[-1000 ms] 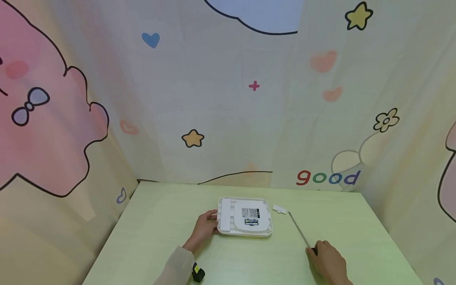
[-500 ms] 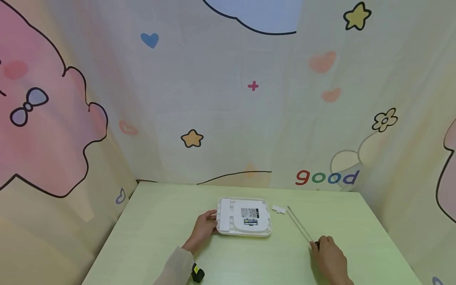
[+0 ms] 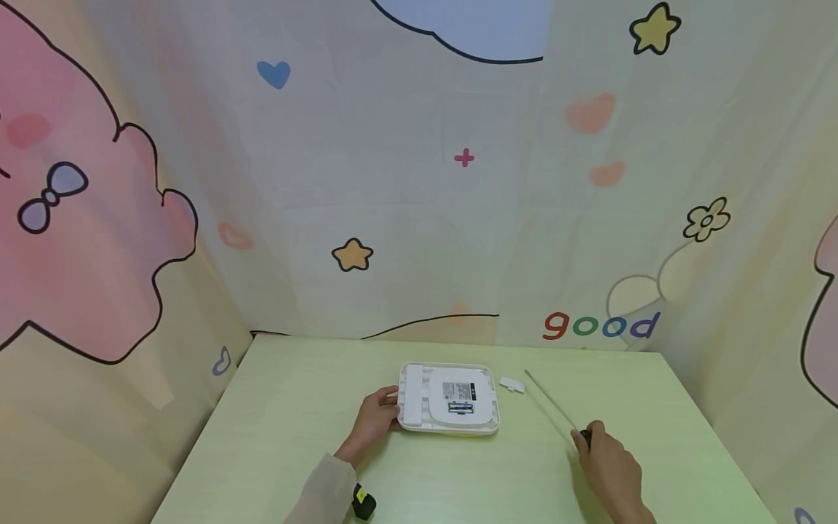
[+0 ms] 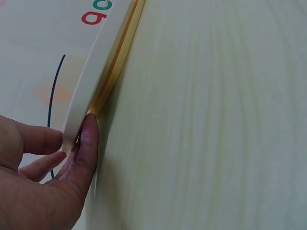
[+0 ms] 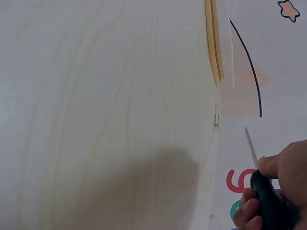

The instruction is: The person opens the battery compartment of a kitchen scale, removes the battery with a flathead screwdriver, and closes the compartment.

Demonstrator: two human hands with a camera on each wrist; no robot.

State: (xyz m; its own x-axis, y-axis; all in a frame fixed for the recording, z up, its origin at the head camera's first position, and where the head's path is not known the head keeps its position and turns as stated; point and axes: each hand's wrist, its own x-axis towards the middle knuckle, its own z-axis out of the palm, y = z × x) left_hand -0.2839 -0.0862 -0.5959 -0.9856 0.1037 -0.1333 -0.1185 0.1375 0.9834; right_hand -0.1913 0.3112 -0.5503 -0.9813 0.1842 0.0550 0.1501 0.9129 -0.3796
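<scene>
A flat white device with rounded corners lies underside up on the table, showing a printed label and batteries in an uncovered battery compartment. My left hand pinches its left edge; in the left wrist view the fingers meet both faces of that rim. A long-shafted screwdriver with a dark handle is gripped in my right hand. Its tip points up and away, raised over the table, with the shaft's shadow beneath. Between the device and the screwdriver tip lies a small white battery cover.
A small black object with a yellow mark, looking like a tape measure, stands beside my left sleeve. The pale wood-grain table ends at a printed curtain behind and at both sides.
My right hand has shifted slightly forward and lifted the screwdriver, so its tip has risen from beside the battery cover and its shadow has separated. My left hand and the device have stayed put.
</scene>
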